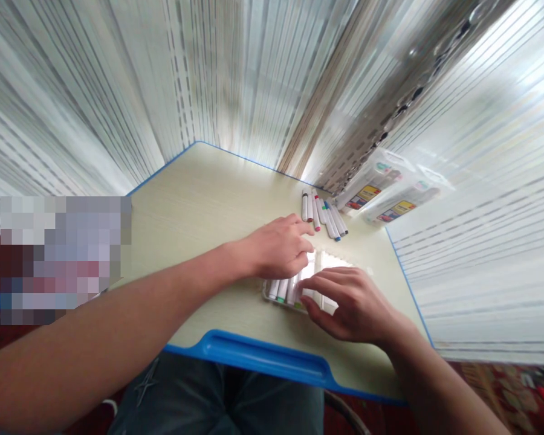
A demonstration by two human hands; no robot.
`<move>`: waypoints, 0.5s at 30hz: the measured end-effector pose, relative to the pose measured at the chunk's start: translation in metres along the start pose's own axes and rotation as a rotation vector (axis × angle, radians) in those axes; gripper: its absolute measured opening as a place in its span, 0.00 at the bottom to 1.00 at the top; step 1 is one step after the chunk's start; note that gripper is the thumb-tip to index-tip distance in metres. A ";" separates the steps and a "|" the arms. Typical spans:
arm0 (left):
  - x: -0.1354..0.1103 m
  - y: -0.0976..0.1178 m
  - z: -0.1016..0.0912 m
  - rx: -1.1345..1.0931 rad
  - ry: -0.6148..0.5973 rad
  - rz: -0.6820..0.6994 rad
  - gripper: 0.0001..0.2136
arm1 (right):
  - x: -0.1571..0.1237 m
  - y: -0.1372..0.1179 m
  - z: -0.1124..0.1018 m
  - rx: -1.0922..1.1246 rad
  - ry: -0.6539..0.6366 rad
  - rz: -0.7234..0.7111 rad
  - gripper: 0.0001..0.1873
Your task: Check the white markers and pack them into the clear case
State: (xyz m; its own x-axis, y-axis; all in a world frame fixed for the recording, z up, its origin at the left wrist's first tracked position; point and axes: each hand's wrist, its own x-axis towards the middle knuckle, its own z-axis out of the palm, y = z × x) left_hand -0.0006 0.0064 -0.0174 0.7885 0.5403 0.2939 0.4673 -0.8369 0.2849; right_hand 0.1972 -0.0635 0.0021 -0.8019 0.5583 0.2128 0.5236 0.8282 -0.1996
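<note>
A clear plastic tray of white markers (pixel 284 290) lies on the pale desk (pixel 199 205) in front of me. My left hand (pixel 278 248) rests over the tray's far side, fingers curled down onto the markers, with the index finger reaching toward a loose row. My right hand (pixel 349 302) covers the tray's right part, fingers bent and spread over the markers. Whether either hand pinches a marker is hidden. Several loose markers with coloured caps (pixel 324 214) lie side by side just beyond my left hand.
Two clear marker boxes (pixel 383 190) with coloured labels lean at the desk's far right corner against ribbed translucent walls. The desk has a blue rim with a handle slot (pixel 263 353) at the near edge. My lap shows below.
</note>
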 end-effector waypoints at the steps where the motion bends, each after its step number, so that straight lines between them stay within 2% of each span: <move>1: 0.000 0.000 0.000 -0.003 0.007 0.001 0.17 | 0.000 0.000 0.000 -0.008 0.005 -0.003 0.07; 6: 0.000 0.000 0.001 -0.024 0.006 0.017 0.16 | -0.002 0.004 0.002 -0.047 0.020 -0.005 0.09; 15: -0.001 0.002 0.001 0.005 -0.029 0.019 0.15 | 0.000 0.006 0.001 -0.060 0.059 0.018 0.07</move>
State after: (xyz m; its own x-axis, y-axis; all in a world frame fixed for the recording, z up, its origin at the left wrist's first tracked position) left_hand 0.0001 0.0047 -0.0179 0.8083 0.5219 0.2726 0.4544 -0.8473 0.2749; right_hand 0.2004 -0.0584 -0.0004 -0.7747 0.5736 0.2660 0.5557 0.8184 -0.1464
